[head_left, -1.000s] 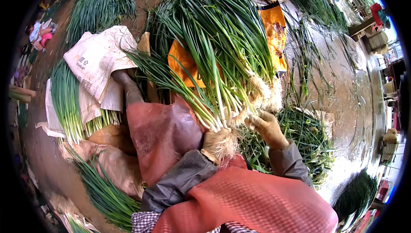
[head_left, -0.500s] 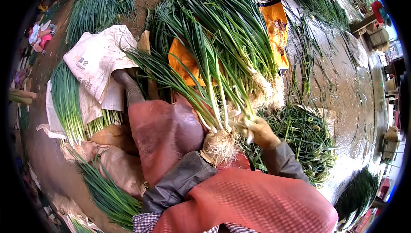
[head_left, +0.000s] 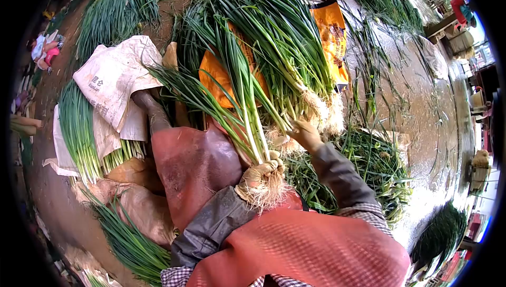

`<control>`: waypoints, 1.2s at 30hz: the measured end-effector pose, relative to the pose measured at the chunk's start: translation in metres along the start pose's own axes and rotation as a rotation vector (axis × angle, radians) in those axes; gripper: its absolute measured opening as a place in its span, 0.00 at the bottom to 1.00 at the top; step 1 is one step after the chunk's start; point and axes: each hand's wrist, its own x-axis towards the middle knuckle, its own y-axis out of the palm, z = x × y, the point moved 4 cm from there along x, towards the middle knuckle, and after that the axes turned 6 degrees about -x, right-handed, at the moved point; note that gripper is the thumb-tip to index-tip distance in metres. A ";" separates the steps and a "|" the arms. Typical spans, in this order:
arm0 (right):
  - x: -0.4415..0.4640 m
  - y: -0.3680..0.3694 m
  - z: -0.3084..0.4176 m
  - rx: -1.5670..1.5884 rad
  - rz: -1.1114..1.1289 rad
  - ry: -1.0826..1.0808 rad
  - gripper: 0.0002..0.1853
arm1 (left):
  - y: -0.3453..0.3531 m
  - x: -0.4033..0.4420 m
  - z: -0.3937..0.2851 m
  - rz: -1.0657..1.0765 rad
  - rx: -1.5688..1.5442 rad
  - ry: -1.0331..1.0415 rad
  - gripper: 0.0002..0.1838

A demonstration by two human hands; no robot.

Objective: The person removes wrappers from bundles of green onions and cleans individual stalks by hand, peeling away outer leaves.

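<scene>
My left hand (head_left: 262, 173), in a tan glove, is wrapped round the white stems of a bunch of green garlic (head_left: 254, 129) just above its pale, tangled roots (head_left: 265, 195). The bunch's leaves fan up and to the left over my red apron (head_left: 197, 160). My right hand (head_left: 307, 135), also gloved, is at the lower end of a separate green stalk (head_left: 276, 115), fingers pinched together; the exact grip is partly hidden. Just beyond it lies a large heap of green garlic (head_left: 274, 34), roots (head_left: 319, 105) toward me, on an orange bag (head_left: 216, 76).
Loose leaves and trimmings (head_left: 363, 166) lie to the right. At left, a white sack (head_left: 118, 79) partly covers tidy bundles (head_left: 79, 134). More green garlic (head_left: 118, 13) lies at the far left, and another heap (head_left: 440, 234) at the lower right. Wet ground (head_left: 432, 123) stretches along the right.
My right hand has moved up and away from the held roots, toward the heap. My left hand's fingers now show round the stems. The whole view has shifted slightly.
</scene>
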 end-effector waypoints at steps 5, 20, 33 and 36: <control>0.057 -0.018 0.011 0.354 0.233 0.214 0.11 | -0.005 0.003 0.000 -0.054 -0.032 0.066 0.14; -0.058 -0.099 0.101 0.891 0.314 -0.089 0.19 | -0.008 0.015 0.023 -0.259 -0.428 -0.315 0.12; -0.088 -0.091 0.081 0.864 0.452 -0.122 0.05 | 0.011 0.007 0.020 -0.031 -0.129 0.058 0.14; -0.091 -0.103 0.112 0.675 0.450 -0.155 0.06 | -0.004 0.008 0.036 -0.040 -0.207 -0.044 0.14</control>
